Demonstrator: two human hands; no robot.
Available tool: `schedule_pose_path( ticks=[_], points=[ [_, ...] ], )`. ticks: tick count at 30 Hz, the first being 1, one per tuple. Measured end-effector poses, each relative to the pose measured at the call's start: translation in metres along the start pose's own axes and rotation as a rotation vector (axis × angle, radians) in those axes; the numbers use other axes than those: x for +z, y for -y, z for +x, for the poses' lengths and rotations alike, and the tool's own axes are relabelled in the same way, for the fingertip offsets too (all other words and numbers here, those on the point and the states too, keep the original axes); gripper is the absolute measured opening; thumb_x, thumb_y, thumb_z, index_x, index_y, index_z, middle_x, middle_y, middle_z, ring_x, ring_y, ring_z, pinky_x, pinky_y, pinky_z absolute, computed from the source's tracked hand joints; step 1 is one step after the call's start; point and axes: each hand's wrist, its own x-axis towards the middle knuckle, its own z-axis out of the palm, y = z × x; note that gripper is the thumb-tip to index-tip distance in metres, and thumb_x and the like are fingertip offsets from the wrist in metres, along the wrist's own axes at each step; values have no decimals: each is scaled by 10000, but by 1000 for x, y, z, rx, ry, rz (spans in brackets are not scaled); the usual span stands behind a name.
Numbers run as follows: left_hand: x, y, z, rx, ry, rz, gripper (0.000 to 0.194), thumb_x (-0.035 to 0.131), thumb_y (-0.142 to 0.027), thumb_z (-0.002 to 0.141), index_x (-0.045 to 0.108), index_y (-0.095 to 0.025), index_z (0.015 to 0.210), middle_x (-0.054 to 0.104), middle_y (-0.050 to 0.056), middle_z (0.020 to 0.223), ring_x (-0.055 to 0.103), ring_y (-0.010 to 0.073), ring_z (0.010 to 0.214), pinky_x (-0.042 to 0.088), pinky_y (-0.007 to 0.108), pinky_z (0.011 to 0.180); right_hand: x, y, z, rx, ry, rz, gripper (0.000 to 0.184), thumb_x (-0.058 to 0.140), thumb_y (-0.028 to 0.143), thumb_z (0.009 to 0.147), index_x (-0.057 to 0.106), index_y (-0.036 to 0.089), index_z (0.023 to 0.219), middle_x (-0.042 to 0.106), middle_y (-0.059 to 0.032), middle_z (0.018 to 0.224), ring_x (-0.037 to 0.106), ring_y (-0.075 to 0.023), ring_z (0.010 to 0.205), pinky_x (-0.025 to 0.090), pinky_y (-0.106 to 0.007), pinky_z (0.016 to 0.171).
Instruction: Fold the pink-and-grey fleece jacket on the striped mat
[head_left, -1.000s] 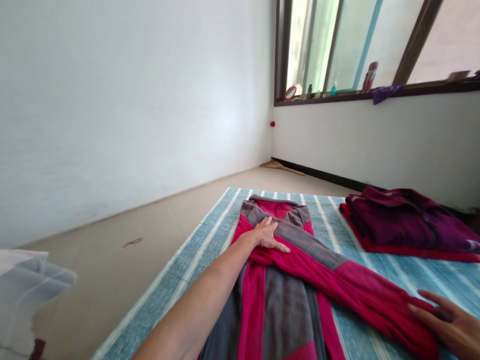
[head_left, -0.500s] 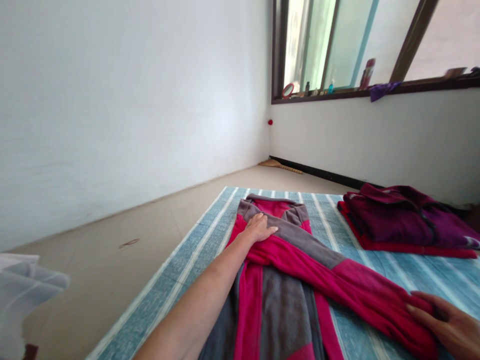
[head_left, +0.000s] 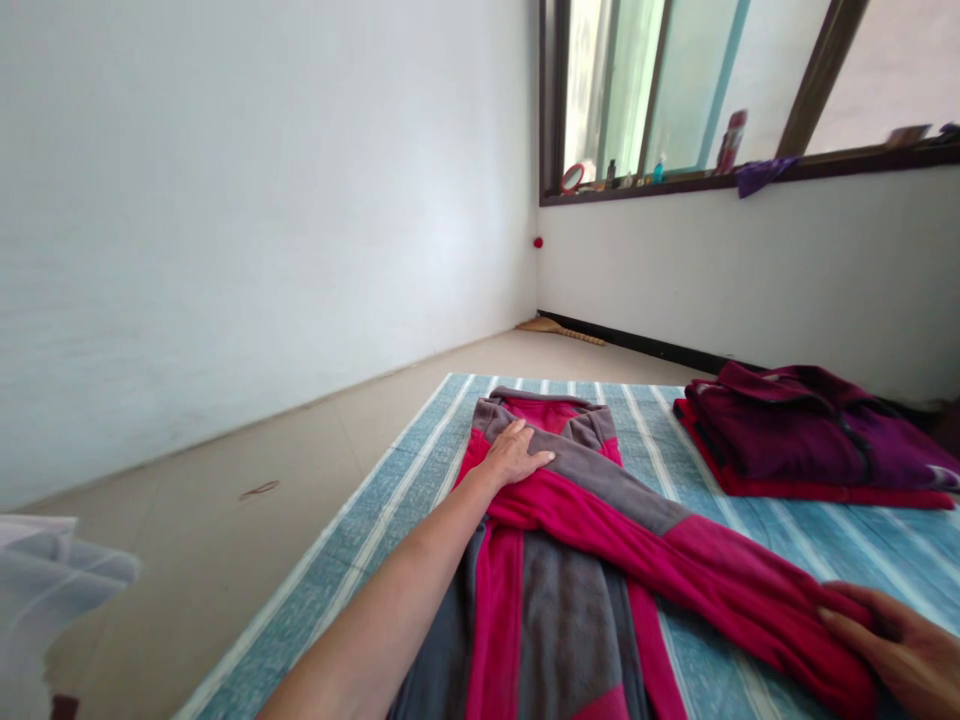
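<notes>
Pressing spread L hand (head_left: 515, 456) onto pink/gray jacket (head_left: 570, 600), pinching sleeve end (head_left: 844, 675) w/ R hand (head_left: 911, 650) at 4 o'clock from L, w/ folded clothes (head_left: 810, 430) at 3 o'clock.

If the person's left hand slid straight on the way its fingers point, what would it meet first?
The left hand would probably meet the bright pink neck lining of the pink-and-grey fleece garment beneath it, then the grey collar edge; the exact depth is hard to judge.
</notes>
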Motion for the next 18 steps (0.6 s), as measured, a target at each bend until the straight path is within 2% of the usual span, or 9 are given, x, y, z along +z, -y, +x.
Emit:
schedule_pose_path(
  ticks=[2,5,10,15,18],
  points=[
    [-2,4,-5,-42,-46,17,530,466,-527,872,517,-143,1233,340,136,1506,268,253,1408,225,321,1146,1,0,-1,-19,4,13,562,700,616,483,746,234,893,745,-59,867,686,-328,853,532,-407,718],
    [0,10,-8,-162,-72,39,573,420,-467,900,405,-97,1337,259,189,1533,175,300,1435,178,419,1156,1,3,-3,-32,2,-10,566,686,624,504,744,230,906,745,-59,871,683,-332,869,524,-418,741],
    [7,9,2,-226,41,42,728,386,-592,870,297,-123,1420,239,211,1534,176,328,1432,193,495,1127,0,12,-11,-48,-34,-57,582,657,639,526,745,230,930,745,-57,871,680,-339,867,520,-423,726],
    [5,6,8,-228,99,65,779,389,-662,836,332,-140,1413,248,216,1530,190,356,1423,206,517,1112,1,17,-17,-42,-45,-34,554,653,609,533,744,223,920,744,-55,863,682,-323,847,524,-406,724],
    [0,3,3,-209,48,93,704,429,-646,836,422,-165,1351,296,186,1516,211,363,1413,220,508,1108,-1,18,-17,-30,-45,-21,536,655,592,545,744,215,915,744,-56,841,684,-310,812,533,-395,710]
  ],
)
